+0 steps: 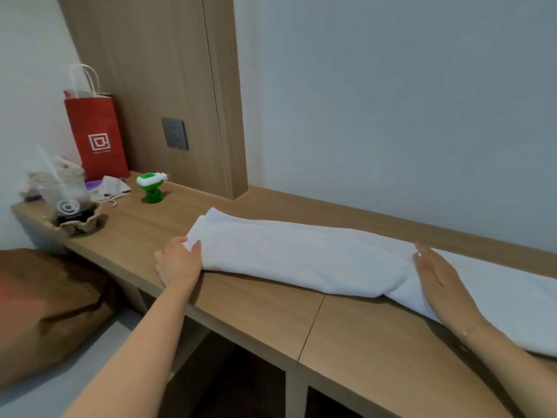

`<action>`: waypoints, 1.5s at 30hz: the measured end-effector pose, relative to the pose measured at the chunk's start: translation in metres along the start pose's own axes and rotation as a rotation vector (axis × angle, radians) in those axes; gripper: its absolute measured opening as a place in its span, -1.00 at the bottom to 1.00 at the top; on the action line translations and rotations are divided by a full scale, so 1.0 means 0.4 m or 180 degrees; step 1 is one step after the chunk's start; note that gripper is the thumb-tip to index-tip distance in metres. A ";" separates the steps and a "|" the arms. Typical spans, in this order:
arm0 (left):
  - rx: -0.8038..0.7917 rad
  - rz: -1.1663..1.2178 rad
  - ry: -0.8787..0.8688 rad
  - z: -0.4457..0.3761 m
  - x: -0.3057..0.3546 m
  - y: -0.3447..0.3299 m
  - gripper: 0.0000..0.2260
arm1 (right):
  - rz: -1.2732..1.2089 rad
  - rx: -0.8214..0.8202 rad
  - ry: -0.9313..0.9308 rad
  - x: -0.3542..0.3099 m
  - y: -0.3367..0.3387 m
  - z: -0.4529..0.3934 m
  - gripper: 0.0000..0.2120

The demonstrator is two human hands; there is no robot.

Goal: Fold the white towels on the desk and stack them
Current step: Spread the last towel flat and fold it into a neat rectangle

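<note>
White towel (301, 254) lies lengthwise along the wooden desk (256, 312), folded into a long band, its right end bunched. Left hand (177, 262) pinches the towel's left corner between thumb and fingers. Right hand (441, 280) rests flat on the bunched part, fingers extended and together. At the desk's far left, well apart from the towel: red paper bag (96, 137) against the wood wall panel (168, 86), plastic cup with straw (64, 194) in a cardboard holder, green dispenser (150, 185), crumpled cloth pouch (111, 188). Grey wall socket (174, 133) on the panel. Pale wall (407, 101) behind.
</note>
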State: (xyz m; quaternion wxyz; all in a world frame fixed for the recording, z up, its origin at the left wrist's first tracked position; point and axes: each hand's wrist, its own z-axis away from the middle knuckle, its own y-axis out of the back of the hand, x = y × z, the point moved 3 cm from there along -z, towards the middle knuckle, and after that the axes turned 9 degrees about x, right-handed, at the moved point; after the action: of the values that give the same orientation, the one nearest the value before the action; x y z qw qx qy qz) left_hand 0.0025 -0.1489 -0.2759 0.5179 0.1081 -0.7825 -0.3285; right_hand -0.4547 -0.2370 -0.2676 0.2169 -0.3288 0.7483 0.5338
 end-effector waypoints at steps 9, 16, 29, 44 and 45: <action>-0.0138 -0.0095 -0.0227 0.046 -0.004 0.018 -0.63 | 0.1486 -0.0733 0.0178 0.140 0.064 -0.014 -0.44; -0.0281 -0.0489 -0.0070 0.030 0.007 0.048 -0.77 | 0.2146 -0.1051 0.0520 0.155 0.102 -0.010 -0.06; -0.1459 0.0565 -0.0981 -0.004 0.110 0.044 -0.87 | 0.0528 -0.0977 0.0743 -0.029 0.003 -0.102 -0.64; -0.0747 0.0178 -0.0574 -0.085 0.055 -0.069 -0.58 | 0.0569 -0.0592 0.1376 -0.102 -0.139 -0.174 -0.79; -0.0797 0.0161 -0.0562 -0.097 0.052 -0.069 -0.58 | 0.0619 -0.0601 0.1348 -0.100 -0.140 -0.179 -0.77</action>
State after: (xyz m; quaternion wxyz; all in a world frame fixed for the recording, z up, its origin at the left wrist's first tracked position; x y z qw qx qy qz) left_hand 0.0230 -0.1961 -0.2683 0.4645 -0.0064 -0.7804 -0.4186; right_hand -0.3847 -0.3058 -0.2531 -0.0287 -0.3786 0.7519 0.5389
